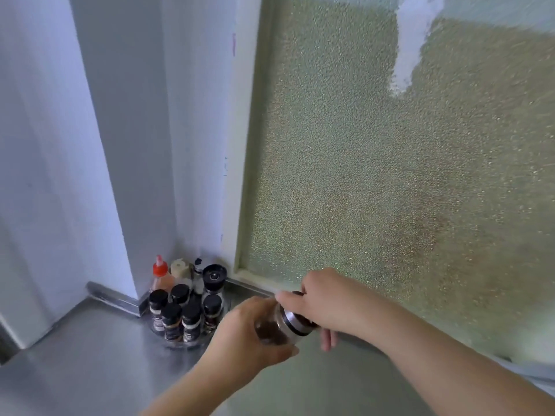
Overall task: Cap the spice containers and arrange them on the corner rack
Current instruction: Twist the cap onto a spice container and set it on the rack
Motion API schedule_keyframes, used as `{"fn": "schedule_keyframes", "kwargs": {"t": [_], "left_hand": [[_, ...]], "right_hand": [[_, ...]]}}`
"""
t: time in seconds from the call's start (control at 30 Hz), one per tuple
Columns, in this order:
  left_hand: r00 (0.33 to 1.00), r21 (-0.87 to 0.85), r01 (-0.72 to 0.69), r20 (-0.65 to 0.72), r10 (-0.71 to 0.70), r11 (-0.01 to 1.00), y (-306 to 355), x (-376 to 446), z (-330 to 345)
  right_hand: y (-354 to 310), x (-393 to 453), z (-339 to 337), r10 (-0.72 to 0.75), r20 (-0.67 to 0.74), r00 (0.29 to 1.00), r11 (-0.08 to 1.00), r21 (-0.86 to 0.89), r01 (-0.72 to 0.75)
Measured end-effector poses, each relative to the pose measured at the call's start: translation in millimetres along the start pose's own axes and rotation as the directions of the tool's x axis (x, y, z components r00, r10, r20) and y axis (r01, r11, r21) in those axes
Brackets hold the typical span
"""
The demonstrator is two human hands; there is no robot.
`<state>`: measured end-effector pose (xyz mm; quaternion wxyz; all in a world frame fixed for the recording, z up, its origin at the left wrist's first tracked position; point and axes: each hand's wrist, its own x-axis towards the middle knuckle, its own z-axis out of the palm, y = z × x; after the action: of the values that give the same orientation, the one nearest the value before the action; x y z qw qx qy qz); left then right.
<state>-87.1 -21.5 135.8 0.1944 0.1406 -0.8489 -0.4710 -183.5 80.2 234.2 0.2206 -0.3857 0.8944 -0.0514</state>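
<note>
We hold the jar (277, 327) tilted just right of the rack (183, 340), above the steel table (90, 355). Our left hand (249, 334) wraps its clear glass body to steady it; our right hand (327, 301) grips the cap (295, 318), a round lid with a metal band, likely twisting it tight. The rack, tucked in the corner, carries black-capped bottles (172, 321), upright and close together.
</note>
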Motion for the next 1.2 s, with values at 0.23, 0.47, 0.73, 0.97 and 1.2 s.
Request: {"fn": "schedule_keyframes", "kwargs": {"t": [0.23,0.47,0.73,0.97,1.2], "left_hand": [[0.99,-0.207,0.141,0.046,-0.134,0.968,-3,0,-14],[0.998,-0.072,0.062,0.021,-0.061,0.995,11,-1,-7],[0.991,-0.233,0.124,0.072,-0.11,0.965,31,1,-7],[0.998,-0.13,0.042,0.059,-0.034,0.991,42,-7,3],[0.994,-0.215,0.074,0.099,-0.054,0.974,55,-9,-3]], "right_hand": [[1,-7,-24,-0.243,0.091,0.966,0.964,-0.092,0.252],[-3,-9,-5,-0.146,-0.209,0.967,0.982,-0.15,0.116],[16,-32,-35,-0.258,0.031,0.966,0.961,-0.095,0.259],[9,-35,-17,0.027,-0.083,0.996,0.997,-0.07,-0.033],[20,-58,-43,-0.27,-0.032,0.962,0.951,-0.163,0.261]]}}
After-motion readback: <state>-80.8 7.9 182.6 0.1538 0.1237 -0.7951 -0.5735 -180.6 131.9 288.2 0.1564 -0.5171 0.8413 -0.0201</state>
